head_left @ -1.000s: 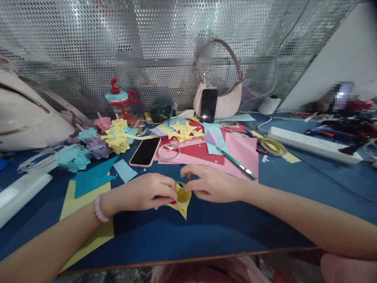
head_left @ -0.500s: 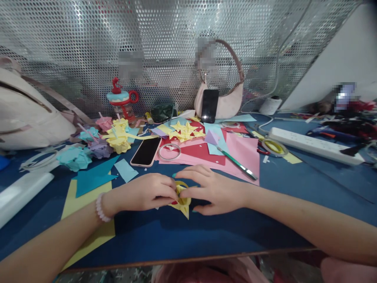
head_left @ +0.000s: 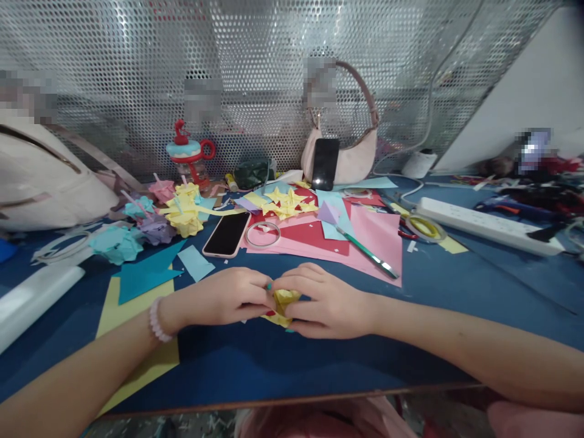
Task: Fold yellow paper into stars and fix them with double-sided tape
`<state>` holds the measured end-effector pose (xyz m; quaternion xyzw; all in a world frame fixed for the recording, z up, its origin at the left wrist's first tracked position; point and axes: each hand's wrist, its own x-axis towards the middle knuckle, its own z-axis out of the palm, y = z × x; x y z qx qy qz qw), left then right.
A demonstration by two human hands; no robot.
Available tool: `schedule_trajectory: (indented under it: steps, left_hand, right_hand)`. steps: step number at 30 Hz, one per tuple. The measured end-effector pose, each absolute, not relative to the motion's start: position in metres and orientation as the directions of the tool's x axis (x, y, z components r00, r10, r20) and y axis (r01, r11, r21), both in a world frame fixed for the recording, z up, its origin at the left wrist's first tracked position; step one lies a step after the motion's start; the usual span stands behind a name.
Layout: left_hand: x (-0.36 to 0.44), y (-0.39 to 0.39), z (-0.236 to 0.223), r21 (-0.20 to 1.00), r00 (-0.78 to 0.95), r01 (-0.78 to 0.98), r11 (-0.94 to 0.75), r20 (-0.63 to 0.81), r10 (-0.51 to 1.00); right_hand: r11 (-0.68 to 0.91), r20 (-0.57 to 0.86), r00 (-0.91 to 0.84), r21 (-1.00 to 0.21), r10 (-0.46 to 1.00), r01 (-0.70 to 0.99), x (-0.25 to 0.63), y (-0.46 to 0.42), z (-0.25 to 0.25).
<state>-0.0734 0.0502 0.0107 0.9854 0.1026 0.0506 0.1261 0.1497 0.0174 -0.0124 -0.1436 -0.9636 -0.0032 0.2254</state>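
Between my two hands, just above the blue tabletop, is a small folded yellow paper piece. My left hand pinches its left side, with a bead bracelet on that wrist. My right hand curls round the right side, fingers pressed against the paper. Much of the folded piece is hidden behind the fingers. Beyond them lie a phone and a roll of clear tape. Several yellow folded paper stars are heaped farther back.
Folded paper flowers and a red-handled cup stand left. A green craft knife lies on pink paper. A handbag props up another phone. Power strips flank both sides; yellow sheets lie front left.
My right hand has closed in round the yellow paper piece and its fingers have shifted. The pointed tip that stuck out below no longer shows. My left hand has barely moved.
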Motion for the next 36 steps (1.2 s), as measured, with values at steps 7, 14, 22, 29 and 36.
schedule_trajectory:
  steps: [7, 14, 22, 29, 36]
  left_hand:
    - [-0.0725, 0.0485, 0.0114, 0.228, 0.973, 0.184, -0.956, 0.099, 0.211]
    - [-0.0728, 0.0488, 0.0107, 0.25, 0.972, 0.194, -0.949, 0.081, 0.22]
    - [-0.0739, 0.0491, 0.0097, 0.268, 0.972, 0.206, -0.941, 0.058, 0.229]
    - [-0.0739, 0.0488, 0.0107, 0.364, 0.974, 0.172, -0.915, 0.075, 0.213]
    - [-0.074, 0.0536, 0.0113, 0.542, 0.95, 0.181, -0.821, 0.12, 0.29]
  right_hand:
    - [0.956, 0.437, -0.851, -0.086, 0.29, 0.281, 0.1483, 0.0189, -0.0146]
    - [0.95, 0.445, -0.839, -0.136, 0.312, 0.281, 0.1466, 0.0175, -0.013]
    - [0.946, 0.436, -0.842, -0.21, 0.318, 0.248, 0.1489, 0.0184, -0.0147]
    - [0.918, 0.48, -0.787, -0.281, 0.388, 0.281, 0.152, 0.023, -0.0146]
    - [0.866, 0.481, -0.74, -0.411, 0.471, 0.284, 0.1533, 0.0258, -0.0184]
